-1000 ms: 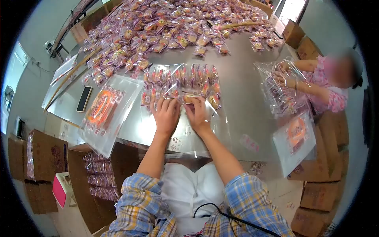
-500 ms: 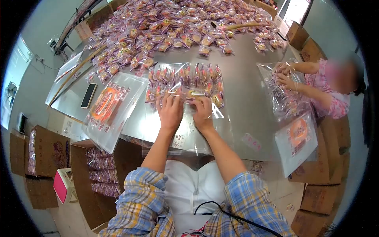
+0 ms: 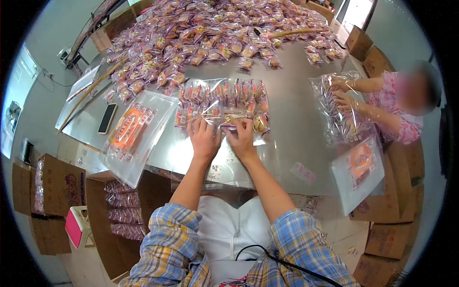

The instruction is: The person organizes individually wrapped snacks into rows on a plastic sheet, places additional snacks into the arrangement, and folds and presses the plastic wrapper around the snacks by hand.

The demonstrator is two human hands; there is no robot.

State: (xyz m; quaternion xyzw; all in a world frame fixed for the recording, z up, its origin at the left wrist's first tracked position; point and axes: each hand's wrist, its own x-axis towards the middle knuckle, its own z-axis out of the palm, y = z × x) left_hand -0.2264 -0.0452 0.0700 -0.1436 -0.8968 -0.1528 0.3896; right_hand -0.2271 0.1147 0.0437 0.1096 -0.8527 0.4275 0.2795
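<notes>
In front of me on the metal table lies a clear plastic bag [image 3: 191, 162] with rows of small wrapped pastries [image 3: 224, 93] standing side by side at its far part. My left hand [image 3: 205, 138] rests its outstretched fingers against the near row. My right hand [image 3: 242, 139] has its thumb and fingers spread at the near edge of a wrapped pastry [image 3: 235, 116] lying crosswise. Whether the hands are inside the bag or on top of its film, I cannot tell. Printed flat bags [image 3: 131, 126] are stacked left of my left hand.
A big heap of wrapped pastries [image 3: 205, 33] covers the table's far side, with wooden-handled tools [image 3: 296, 32] nearby. A phone [image 3: 107, 118] lies at left. Below stands an open carton [image 3: 103, 239] of filled bags. At right, a co-worker's hands [image 3: 344, 98] touch another filled bag [image 3: 342, 126].
My right hand's thumb and fingers have spread, and the crosswise pastry shows more plainly. My left hand has barely moved. The co-worker's hands have shifted slightly on their bag.
</notes>
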